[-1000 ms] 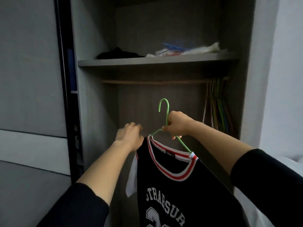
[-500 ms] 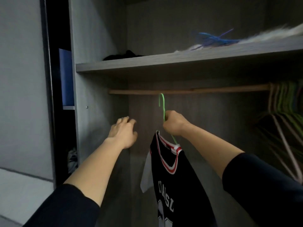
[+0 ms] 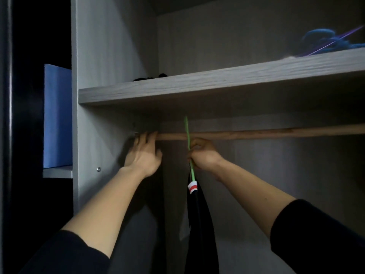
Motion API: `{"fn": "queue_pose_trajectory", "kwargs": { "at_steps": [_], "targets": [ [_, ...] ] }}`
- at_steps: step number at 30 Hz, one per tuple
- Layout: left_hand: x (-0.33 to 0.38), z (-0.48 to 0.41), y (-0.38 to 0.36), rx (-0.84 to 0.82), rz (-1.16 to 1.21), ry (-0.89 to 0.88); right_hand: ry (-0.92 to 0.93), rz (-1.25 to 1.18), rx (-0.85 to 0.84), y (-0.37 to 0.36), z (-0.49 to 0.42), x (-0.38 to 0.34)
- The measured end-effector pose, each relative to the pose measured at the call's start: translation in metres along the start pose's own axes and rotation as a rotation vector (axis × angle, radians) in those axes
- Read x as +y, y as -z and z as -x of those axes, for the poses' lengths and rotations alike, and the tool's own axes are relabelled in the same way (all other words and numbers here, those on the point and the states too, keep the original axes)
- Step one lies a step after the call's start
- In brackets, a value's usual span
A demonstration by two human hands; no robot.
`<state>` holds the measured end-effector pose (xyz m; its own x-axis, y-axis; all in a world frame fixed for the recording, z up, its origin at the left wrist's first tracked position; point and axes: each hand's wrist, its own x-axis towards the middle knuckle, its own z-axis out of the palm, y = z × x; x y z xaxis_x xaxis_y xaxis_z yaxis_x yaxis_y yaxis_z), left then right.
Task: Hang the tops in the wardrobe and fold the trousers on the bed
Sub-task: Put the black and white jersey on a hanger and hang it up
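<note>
My right hand point(image 3: 203, 155) grips the neck of a green hanger point(image 3: 187, 133), whose hook rises across the wooden wardrobe rail point(image 3: 266, 133). A black jersey point(image 3: 199, 224) with a red and white collar trim hangs edge-on from the hanger below that hand. My left hand point(image 3: 144, 153) is raised at the rail's left end with fingers spread, touching or nearly touching the rail, and holds nothing. Whether the hook sits on the rail I cannot tell.
A grey shelf point(image 3: 197, 84) runs just above the rail, carrying a dark cloth point(image 3: 150, 77) at the left and blue items point(image 3: 327, 39) at the right. The wardrobe's side panel point(image 3: 88, 135) stands left of my hands. A blue board point(image 3: 57, 115) sits in the neighbouring compartment.
Both hands rose toward the rail. The hanger's hook went from below the rail to across it, the jersey turned edge-on, and my view moved closer.
</note>
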<state>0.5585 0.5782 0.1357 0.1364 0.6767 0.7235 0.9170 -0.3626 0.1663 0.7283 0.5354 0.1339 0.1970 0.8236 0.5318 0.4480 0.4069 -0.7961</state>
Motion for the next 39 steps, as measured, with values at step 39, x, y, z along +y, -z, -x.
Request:
{"fn": "queue_pose_trajectory", "kwargs": {
  "at_steps": [39],
  "targets": [
    [0.055, 0.008, -0.033, 0.238, 0.122, -0.212, 0.192, 0.431, -0.162, 0.013, -0.001, 0.062]
  ]
}}
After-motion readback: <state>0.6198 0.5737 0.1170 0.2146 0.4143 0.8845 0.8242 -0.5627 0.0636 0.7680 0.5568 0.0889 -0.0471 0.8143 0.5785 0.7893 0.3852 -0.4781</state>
